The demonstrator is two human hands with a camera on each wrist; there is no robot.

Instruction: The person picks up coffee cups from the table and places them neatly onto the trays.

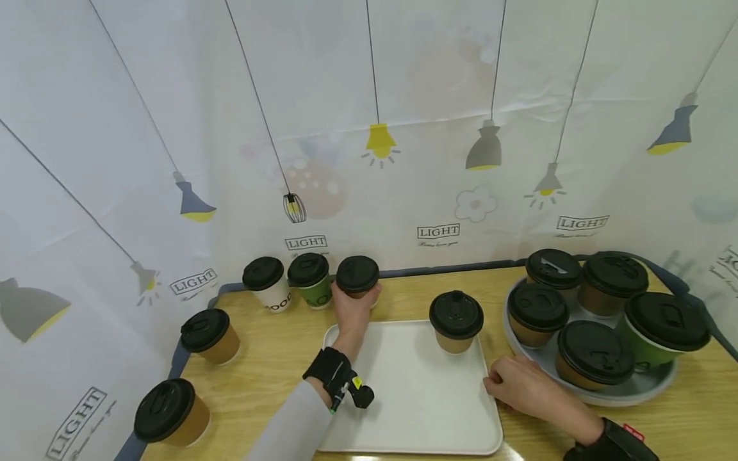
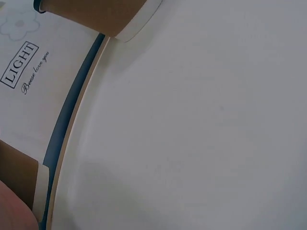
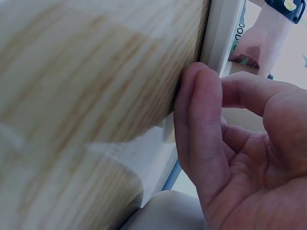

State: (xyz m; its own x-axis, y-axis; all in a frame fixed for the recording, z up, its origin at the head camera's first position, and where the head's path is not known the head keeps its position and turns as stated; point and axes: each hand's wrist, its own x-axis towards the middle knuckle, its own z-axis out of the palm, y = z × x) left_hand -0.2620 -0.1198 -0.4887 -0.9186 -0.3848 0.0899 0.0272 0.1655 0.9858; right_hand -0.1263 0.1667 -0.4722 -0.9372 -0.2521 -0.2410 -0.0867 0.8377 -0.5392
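My left hand (image 1: 353, 317) grips a brown paper coffee cup with a black lid (image 1: 357, 274) just behind the back edge of a white rectangular tray (image 1: 412, 403). Part of that cup (image 2: 19, 177) and a bit of the hand show at the lower left of the left wrist view. Another brown lidded cup (image 1: 457, 320) stands upright at the tray's back right corner. At the tray's right side, my right hand (image 1: 527, 387) pinches the rim; the right wrist view shows its fingers (image 3: 206, 115) against the tray's outer edge.
Left of the held cup stand a white cup (image 1: 271, 291) and a green cup (image 1: 314, 291). Two brown cups (image 1: 216, 342) (image 1: 181, 419) line the table's left side. A round grey tray (image 1: 640, 394) carries several lidded cups at right. Behind hangs a lamp-print curtain (image 1: 403, 192).
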